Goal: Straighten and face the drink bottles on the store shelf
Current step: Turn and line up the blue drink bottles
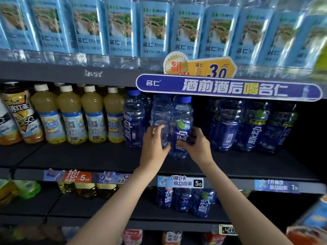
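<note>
- Dark store shelf (99,156) across mid-frame; yellow juice bottles (70,114) stand at left.
- At centre, left hand (155,144) wraps one blue bottle (161,117).
- Right hand (196,144) grips its touching neighbour (182,121), label facing out.

Dim shelves, blurred and warped at edges.
</note>
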Demonstrator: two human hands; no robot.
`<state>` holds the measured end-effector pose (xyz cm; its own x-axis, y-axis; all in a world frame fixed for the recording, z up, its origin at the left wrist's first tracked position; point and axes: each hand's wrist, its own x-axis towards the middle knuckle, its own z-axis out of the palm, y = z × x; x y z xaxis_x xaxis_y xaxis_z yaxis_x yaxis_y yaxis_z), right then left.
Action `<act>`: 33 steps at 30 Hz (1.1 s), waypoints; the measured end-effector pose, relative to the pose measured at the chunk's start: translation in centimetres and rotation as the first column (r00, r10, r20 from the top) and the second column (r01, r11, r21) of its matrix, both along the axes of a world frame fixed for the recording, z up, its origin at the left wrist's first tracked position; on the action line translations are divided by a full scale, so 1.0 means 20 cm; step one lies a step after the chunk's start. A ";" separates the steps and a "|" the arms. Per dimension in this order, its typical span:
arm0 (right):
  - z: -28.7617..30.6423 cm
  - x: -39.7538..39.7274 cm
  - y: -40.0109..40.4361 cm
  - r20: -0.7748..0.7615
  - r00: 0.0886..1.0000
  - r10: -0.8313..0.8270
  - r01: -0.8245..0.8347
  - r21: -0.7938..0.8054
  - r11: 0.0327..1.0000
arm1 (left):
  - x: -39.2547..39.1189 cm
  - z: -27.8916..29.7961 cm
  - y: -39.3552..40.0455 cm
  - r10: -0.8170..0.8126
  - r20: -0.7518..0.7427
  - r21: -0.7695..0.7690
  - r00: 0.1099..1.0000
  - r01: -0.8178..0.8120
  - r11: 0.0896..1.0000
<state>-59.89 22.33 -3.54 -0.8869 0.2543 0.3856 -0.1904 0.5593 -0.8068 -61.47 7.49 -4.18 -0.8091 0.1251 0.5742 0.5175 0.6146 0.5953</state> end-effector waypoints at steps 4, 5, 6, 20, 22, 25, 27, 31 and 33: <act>0.01 -0.08 -0.01 -0.014 0.995 -0.103 0.104 0.065 0.992 | -0.04 0.02 -0.05 0.082 0.001 0.046 0.997 -0.082 0.996; 0.01 -0.10 -0.01 -0.007 0.993 -0.119 0.119 0.076 0.990 | -0.06 0.03 -0.05 0.073 0.040 0.052 0.997 -0.075 0.996; 0.01 -0.12 -0.01 0.001 0.991 -0.134 0.133 0.081 0.988 | -0.07 0.04 -0.04 0.068 0.067 0.058 0.995 -0.072 0.996; 0.05 -0.14 0.01 0.130 0.985 -0.117 0.095 0.166 0.982 | -0.15 0.02 -0.06 0.135 0.092 0.067 0.987 -0.141 0.988; 0.07 -0.10 0.05 0.025 0.989 -0.147 0.142 0.151 0.978 | -0.15 0.03 -0.06 0.144 0.091 0.053 0.985 -0.149 0.987; 0.10 -0.02 0.13 -0.310 0.879 -0.363 0.384 0.008 0.923 | -0.11 0.01 -0.05 0.201 -0.006 0.050 0.980 -0.201 0.978; 0.11 -0.02 0.22 -0.317 0.797 -0.514 0.526 -0.056 0.849 | -0.07 -0.01 -0.03 0.212 -0.076 0.051 0.974 -0.209 0.977; 0.07 -0.09 0.35 0.005 0.824 -0.566 0.565 -0.081 0.821 | -0.01 -0.04 0.03 0.075 -0.152 -0.028 0.985 -0.080 0.996; 0.07 -0.11 0.37 0.044 0.833 -0.552 0.553 -0.046 0.832 | 0.01 -0.04 0.03 0.028 -0.115 -0.023 0.993 -0.031 0.999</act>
